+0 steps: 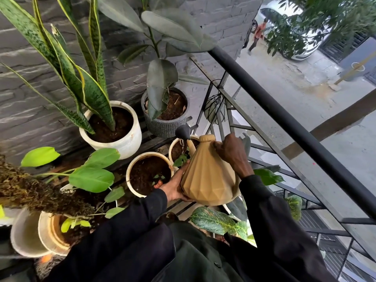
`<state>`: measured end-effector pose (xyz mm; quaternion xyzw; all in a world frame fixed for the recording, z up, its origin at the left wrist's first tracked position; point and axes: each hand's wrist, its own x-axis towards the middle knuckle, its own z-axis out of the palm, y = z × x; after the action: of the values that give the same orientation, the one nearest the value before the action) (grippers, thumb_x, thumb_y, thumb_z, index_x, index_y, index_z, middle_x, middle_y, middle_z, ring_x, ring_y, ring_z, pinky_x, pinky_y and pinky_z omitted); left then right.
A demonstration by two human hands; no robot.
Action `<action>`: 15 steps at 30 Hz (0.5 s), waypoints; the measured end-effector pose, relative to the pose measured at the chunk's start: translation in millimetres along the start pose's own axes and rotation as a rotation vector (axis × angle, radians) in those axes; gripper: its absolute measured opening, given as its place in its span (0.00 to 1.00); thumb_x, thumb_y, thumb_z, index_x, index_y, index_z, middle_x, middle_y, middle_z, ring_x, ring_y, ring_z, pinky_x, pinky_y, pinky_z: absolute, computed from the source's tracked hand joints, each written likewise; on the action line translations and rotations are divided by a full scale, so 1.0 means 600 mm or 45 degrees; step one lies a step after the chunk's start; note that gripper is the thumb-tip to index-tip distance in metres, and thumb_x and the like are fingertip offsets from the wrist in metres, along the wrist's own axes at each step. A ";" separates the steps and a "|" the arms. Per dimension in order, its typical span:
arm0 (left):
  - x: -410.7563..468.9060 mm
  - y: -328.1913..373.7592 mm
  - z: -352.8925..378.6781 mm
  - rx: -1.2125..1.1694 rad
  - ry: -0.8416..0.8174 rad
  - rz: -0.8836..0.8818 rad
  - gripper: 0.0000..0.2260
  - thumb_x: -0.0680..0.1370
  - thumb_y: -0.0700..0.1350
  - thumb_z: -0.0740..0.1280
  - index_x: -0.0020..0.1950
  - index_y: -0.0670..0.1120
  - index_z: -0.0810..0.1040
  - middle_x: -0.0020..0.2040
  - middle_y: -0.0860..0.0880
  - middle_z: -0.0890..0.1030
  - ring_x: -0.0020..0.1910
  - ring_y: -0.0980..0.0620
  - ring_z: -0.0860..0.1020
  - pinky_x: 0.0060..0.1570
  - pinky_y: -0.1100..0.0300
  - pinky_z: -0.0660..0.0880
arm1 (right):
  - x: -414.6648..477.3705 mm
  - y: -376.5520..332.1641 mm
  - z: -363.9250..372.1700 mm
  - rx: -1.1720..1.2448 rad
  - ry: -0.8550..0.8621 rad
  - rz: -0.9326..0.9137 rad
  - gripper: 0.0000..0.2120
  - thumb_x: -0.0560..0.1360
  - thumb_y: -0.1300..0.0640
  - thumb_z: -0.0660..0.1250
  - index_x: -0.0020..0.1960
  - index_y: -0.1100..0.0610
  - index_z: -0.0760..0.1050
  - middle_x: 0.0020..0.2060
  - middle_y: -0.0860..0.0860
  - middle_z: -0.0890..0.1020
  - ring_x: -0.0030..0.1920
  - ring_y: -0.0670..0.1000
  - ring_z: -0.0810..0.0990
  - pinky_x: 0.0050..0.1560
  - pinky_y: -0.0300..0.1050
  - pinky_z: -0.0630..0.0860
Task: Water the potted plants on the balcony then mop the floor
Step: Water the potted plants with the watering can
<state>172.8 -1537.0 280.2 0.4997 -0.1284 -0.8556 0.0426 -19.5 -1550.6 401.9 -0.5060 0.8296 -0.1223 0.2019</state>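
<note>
Black balcony railing [284,119] runs along the right. Snake plant in white pot [130,143] and rubber plant in grey pot [162,129] by the wall. Tan watering can [207,176] tilted over small cream pot [172,145], water falling from dark rose [183,132]. Right hand [232,153]: grip closed round the handle. Left hand [175,187]: palm flat, propping can's lower side

Your right hand [232,153] grips the tan watering can [207,176] by its handle. Your left hand [175,188] supports its base at eight o'clock. The can tips toward eleven o'clock, and its dark rose [183,132] trickles water into a small cream pot [176,148]. A larger cream pot [149,173] sits at the can's nine o'clock.
</note>
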 end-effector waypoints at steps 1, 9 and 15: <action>0.000 0.000 0.001 -0.010 0.004 0.001 0.35 0.72 0.75 0.64 0.62 0.47 0.78 0.64 0.36 0.78 0.66 0.35 0.74 0.71 0.33 0.67 | 0.000 0.001 -0.001 -0.006 0.002 -0.003 0.17 0.81 0.48 0.69 0.41 0.59 0.71 0.37 0.57 0.79 0.38 0.58 0.78 0.39 0.47 0.69; -0.001 -0.005 0.011 -0.071 -0.005 -0.020 0.37 0.72 0.75 0.64 0.66 0.45 0.77 0.66 0.35 0.77 0.69 0.34 0.73 0.72 0.34 0.66 | 0.000 0.005 -0.006 0.032 -0.025 -0.019 0.17 0.82 0.48 0.69 0.47 0.63 0.75 0.40 0.58 0.81 0.38 0.57 0.78 0.38 0.49 0.73; -0.002 -0.006 0.018 -0.074 0.010 -0.010 0.35 0.73 0.75 0.63 0.61 0.45 0.79 0.61 0.36 0.80 0.65 0.36 0.75 0.72 0.35 0.66 | -0.003 0.008 -0.013 0.037 -0.035 -0.025 0.17 0.82 0.50 0.69 0.45 0.64 0.76 0.41 0.60 0.82 0.38 0.58 0.78 0.39 0.54 0.77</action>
<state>164.1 -1531.2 285.4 0.5019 -0.1015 -0.8572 0.0541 -26.0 -1547.0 407.1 -0.5129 0.8198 -0.1293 0.2195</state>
